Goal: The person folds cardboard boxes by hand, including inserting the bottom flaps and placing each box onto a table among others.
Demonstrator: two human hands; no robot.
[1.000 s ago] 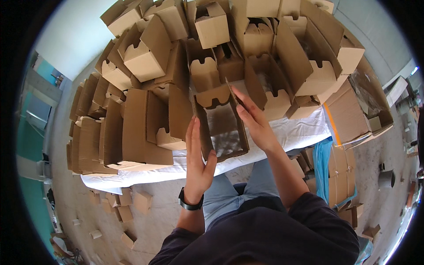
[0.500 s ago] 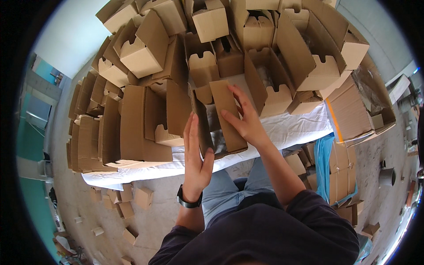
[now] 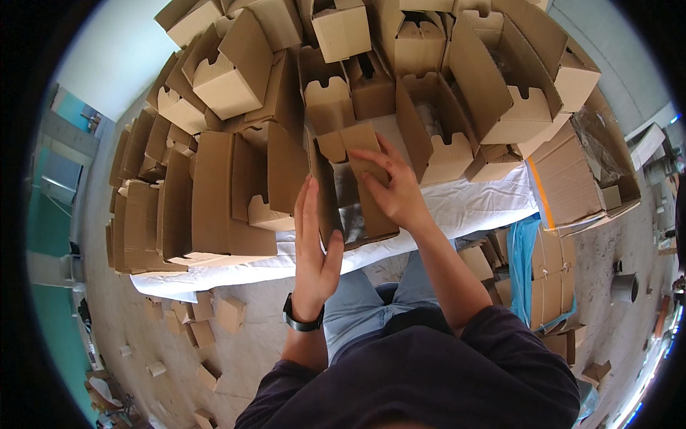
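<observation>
Flap coming down: our right hand (image 3: 393, 187) has slid further over the top of the box (image 3: 350, 189) since a moment ago.

The box sits at the near edge of the white-covered table (image 3: 471, 204), between both hands. Right fingers lie spread and flat on the top flap (image 3: 361, 143), pressing, not gripping. Our left hand (image 3: 314, 247) is open, palm flat against the box's left wall. We'd keep that wall braced and press evenly. Folded cartons (image 3: 214, 193) crowd in behind.
</observation>
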